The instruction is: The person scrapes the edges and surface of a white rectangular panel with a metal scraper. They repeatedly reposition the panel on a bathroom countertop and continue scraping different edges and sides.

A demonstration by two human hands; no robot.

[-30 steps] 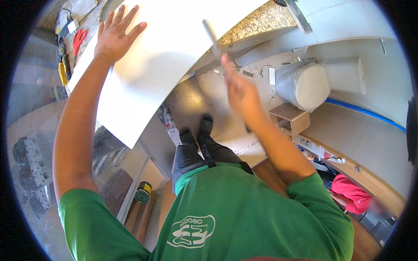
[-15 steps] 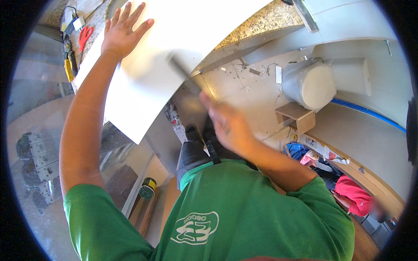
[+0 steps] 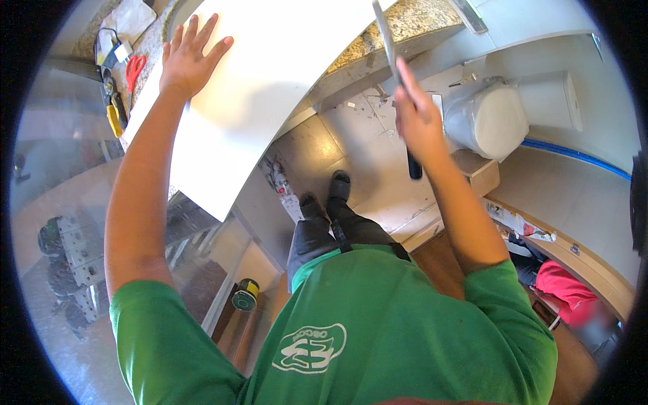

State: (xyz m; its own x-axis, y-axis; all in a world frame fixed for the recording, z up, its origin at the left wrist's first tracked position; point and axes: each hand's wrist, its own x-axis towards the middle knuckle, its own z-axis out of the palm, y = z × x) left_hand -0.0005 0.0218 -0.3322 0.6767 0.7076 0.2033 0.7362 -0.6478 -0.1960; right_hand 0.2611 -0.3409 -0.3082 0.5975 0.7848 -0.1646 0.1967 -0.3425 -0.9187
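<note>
My left hand lies flat on a large white sheet, fingers spread. The sheet rests over a speckled stone counter, and its near corner juts out past the counter. In my right hand is a flat file, a long grey metal bar with a black handle whose end shows below the fist. That file is raised to the right of the sheet's curved-looking edge and appears apart from it; its tip points away from me.
Red-handled scissors, a yellow-and-black hand tool and a white charger plug lie at the far left. A toilet and a small wooden box stand right. A person in red is at lower right.
My right hand has swung right and away from me with the file, from over the sheet's edge to beyond it. My left hand stays on the sheet. My feet now show.
</note>
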